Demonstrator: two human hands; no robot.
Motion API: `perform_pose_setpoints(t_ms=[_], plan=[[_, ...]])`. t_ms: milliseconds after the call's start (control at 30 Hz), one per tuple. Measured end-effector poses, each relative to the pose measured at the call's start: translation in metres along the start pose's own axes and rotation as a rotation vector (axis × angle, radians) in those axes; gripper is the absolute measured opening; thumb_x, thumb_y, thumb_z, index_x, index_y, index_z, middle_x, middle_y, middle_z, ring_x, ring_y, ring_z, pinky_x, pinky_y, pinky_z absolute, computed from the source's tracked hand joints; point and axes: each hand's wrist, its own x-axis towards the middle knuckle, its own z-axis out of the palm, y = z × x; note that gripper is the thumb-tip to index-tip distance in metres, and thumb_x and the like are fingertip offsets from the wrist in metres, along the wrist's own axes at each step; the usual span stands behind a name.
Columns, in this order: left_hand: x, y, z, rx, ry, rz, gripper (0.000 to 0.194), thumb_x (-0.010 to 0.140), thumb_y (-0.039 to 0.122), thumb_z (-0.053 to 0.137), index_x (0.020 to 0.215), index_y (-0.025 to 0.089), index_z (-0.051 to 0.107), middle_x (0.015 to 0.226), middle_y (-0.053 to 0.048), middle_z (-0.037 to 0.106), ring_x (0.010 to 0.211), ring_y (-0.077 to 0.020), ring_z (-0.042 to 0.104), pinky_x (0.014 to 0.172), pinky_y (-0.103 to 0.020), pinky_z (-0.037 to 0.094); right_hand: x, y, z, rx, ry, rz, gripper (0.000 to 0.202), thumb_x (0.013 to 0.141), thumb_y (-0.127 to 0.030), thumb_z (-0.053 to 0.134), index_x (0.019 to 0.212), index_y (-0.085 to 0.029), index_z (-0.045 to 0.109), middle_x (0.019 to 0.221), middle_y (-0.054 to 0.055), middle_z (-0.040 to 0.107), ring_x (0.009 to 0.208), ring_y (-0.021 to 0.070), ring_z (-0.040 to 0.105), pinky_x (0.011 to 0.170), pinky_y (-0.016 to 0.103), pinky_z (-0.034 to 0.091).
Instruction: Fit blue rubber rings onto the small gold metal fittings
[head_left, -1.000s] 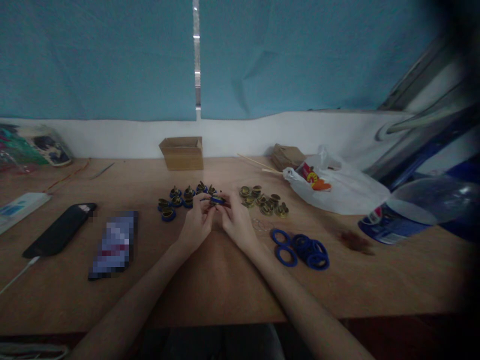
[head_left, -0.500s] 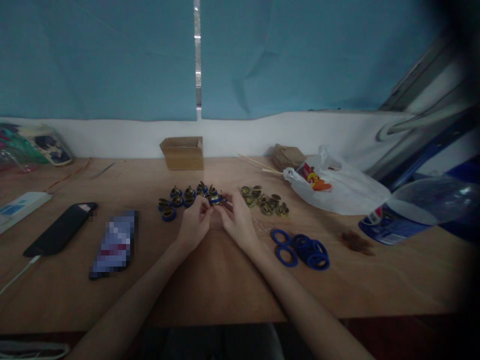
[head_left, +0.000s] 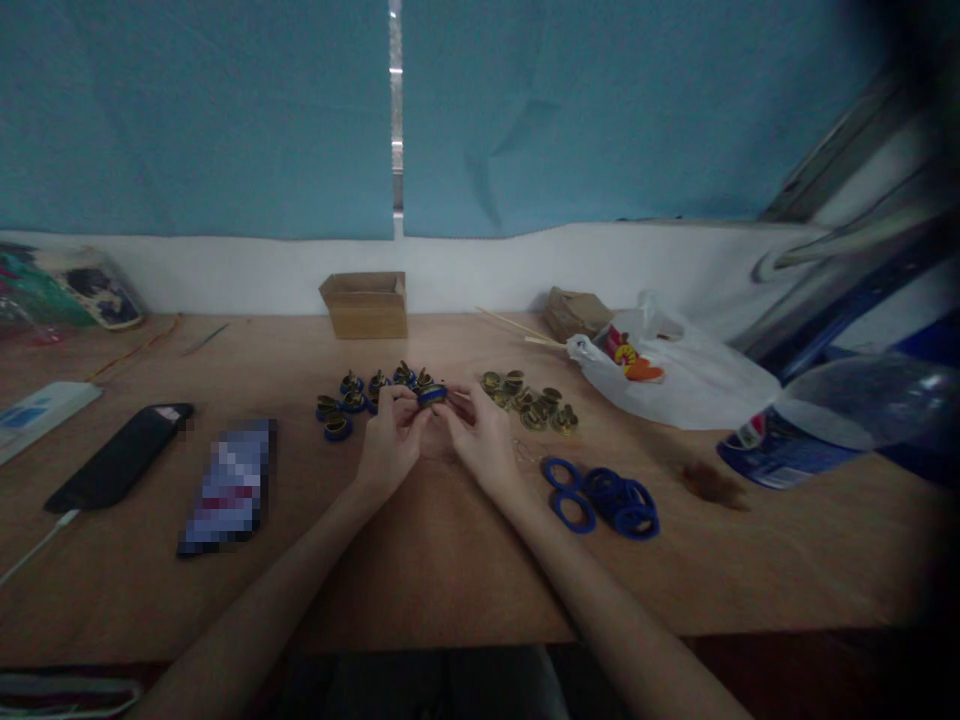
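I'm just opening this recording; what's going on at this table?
A person has a small brass-coloured part with a blue band between the fingers of the left hand and right hand. Similar blue-banded parts sit on the wooden table to the left, some partly hidden by the left hand. Brass-coloured parts without visible bands lie to the right, with loose blue rings nearer the person.

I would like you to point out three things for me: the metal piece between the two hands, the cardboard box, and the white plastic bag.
Metal piece (head_left: 431,396): head view, on its blue band.
Cardboard box (head_left: 369,322): head view, on its front side.
White plastic bag (head_left: 697,388): head view, on its middle.
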Motion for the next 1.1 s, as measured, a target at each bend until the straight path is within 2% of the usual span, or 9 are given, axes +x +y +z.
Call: perform_pose_setpoints(t_ms=[200,400,700,833,933,1100], plan=[[0.001,-0.006,-0.001,-0.010,-0.060,-0.051,0.022,0.083,0.023,0.062,0.097,0.021,0.046,0.087,-0.005,0.069,0.083,-0.0189,0.071,0.074,-0.033,0.058,0.000,0.013,-0.002,-0.080,-0.009,-0.001,0.015,0.079,-0.020,0.063,0.093,-0.020,0.058,0.095,0.008,0.069,0.091,0.0235,0.069,0.083,0.041,0.057],[0.005,-0.003,-0.007,0.127,-0.053,-0.005,0.016,0.078,0.022,0.067,0.088,0.019,0.056,0.081,-0.004,0.069,0.073,-0.0176,0.070,0.069,-0.031,0.059,0.001,0.017,-0.004,-0.213,-0.023,-0.040,0.010,0.080,-0.020,0.062,0.089,-0.022,0.058,0.090,0.007,0.069,0.088,0.0251,0.067,0.078,0.041,0.055],[0.007,-0.007,-0.017,0.325,-0.093,0.209,0.010,0.080,0.025,0.066,0.086,0.019,0.061,0.080,-0.003,0.070,0.072,-0.0170,0.068,0.069,-0.030,0.056,0.000,0.011,-0.008,-0.274,-0.073,-0.039,0.008,0.081,-0.021,0.058,0.088,-0.022,0.054,0.088,0.006,0.068,0.084,0.0243,0.066,0.074,0.038,0.053],[0.006,-0.005,-0.018,0.356,-0.088,0.276,0.006,0.080,0.020,0.063,0.076,0.019,0.059,0.080,-0.002,0.069,0.077,-0.0169,0.067,0.071,-0.029,0.054,-0.001,0.005,-0.006,-0.279,-0.089,-0.023,0.008,0.080,-0.021,0.058,0.084,-0.022,0.051,0.081,0.005,0.065,0.077,0.0233,0.065,0.071,0.036,0.051],[0.006,-0.004,-0.016,0.332,-0.070,0.230,0.007,0.080,0.022,0.064,0.076,0.019,0.059,0.078,-0.002,0.068,0.075,-0.0164,0.067,0.071,-0.029,0.054,-0.001,0.002,-0.003,-0.230,-0.072,0.025,0.008,0.081,-0.023,0.056,0.083,-0.022,0.049,0.078,0.004,0.064,0.073,0.0222,0.065,0.068,0.034,0.051],[0.007,-0.008,-0.010,0.149,-0.074,0.098,0.017,0.080,0.024,0.066,0.093,0.019,0.057,0.086,-0.004,0.069,0.075,-0.0158,0.070,0.072,-0.028,0.057,0.001,0.006,-0.001,-0.048,-0.058,0.108,0.010,0.081,-0.026,0.057,0.083,-0.022,0.048,0.082,0.004,0.065,0.079,0.0219,0.066,0.070,0.033,0.052]])
